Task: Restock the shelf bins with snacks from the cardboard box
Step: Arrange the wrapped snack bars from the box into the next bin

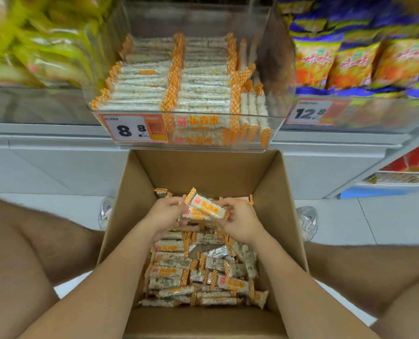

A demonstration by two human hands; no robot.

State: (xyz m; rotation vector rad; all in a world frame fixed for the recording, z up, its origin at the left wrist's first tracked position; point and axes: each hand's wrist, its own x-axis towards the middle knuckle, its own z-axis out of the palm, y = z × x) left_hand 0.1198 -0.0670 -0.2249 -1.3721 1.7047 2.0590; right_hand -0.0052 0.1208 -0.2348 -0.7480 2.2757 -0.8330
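Holding a small stack of snack packets (pixel 204 207) between them, the left hand (pixel 165 212) and right hand (pixel 240 221) grasp its ends with curled fingers, inside the cardboard box (pixel 203 172). Loose packets (pixel 198 272) lie heaped at 6 o'clock. The clear shelf bin (pixel 196 20), well stocked, sits at 12 o'clock.

We note a matt brown cardboard box (pixel 203 172), snack bars (pixel 169 272) in glossy, crinkled plastic film with silvery foil backs, a clear, smooth plastic shelf bin (pixel 277 126) showing reflections, and a pale tiled floor (pixel 350 216) with slight sheen
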